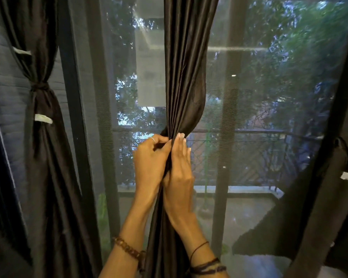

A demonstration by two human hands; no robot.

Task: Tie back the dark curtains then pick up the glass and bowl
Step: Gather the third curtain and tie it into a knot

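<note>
A dark curtain (184, 77) hangs at the middle of the window, gathered into a narrow bunch at mid height. My left hand (149, 159) grips the bunch from the left, its fingers curled into the folds. My right hand (179, 167) wraps around the bunch from the right, fingertips at the top of the gather. To the left hangs another dark curtain (42, 137), tied with a knot (38, 86). A third dark curtain (325, 177) is pulled aside at the right edge. No glass or bowl is in view.
Behind the curtains a mesh screen (269, 97) covers a dark-framed window, with a balcony railing (249, 133) and trees outside. A grey quilted panel (6, 77) stands at the far left. White tags (43, 118) stick out of the left curtain.
</note>
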